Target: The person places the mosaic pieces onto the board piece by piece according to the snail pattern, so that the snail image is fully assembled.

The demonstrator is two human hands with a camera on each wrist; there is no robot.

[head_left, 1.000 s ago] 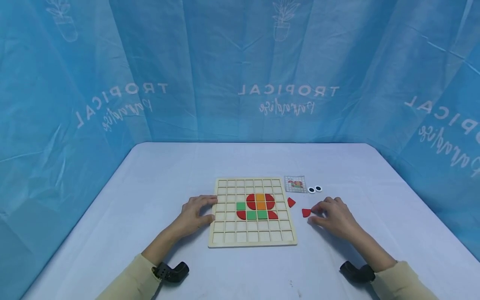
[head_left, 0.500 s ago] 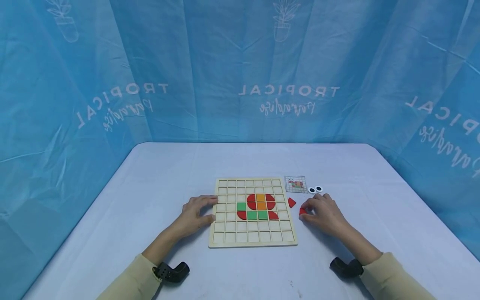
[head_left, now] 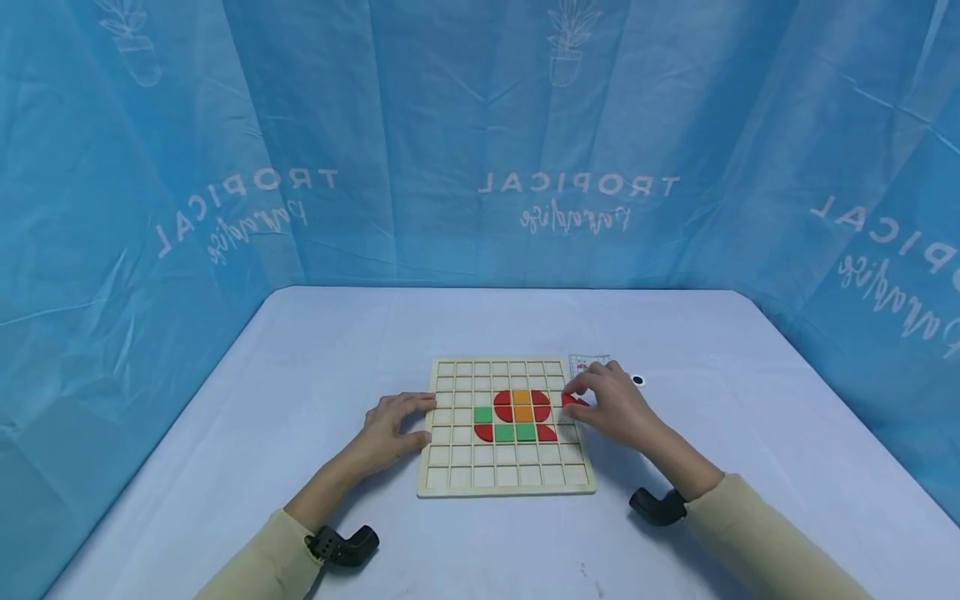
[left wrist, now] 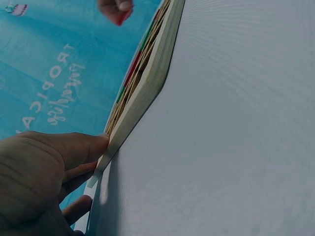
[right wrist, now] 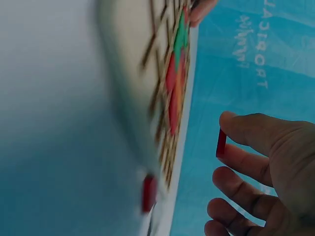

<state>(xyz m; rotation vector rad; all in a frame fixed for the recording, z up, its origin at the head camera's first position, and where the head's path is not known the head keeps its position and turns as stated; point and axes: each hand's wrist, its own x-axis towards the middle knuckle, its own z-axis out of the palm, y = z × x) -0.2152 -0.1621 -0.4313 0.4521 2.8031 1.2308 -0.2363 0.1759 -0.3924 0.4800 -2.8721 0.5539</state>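
Over right edge of wooden grid board, my right hand pinches red piece; left hand, fingers relaxed, steadies board's left edge.

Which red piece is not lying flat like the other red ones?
The red piece pinched in the right hand over the board's right edge. The other red pieces lie flat in the grid squares; this one is held in fingertips.

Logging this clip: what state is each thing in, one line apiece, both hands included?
Grid board: flat on table, partly filled with red, green, orange tiles.
Left hand: fingers resting against board's left edge.
Right hand: pinching a red piece over board's right edge.
Pattern card: flat, partly hidden.
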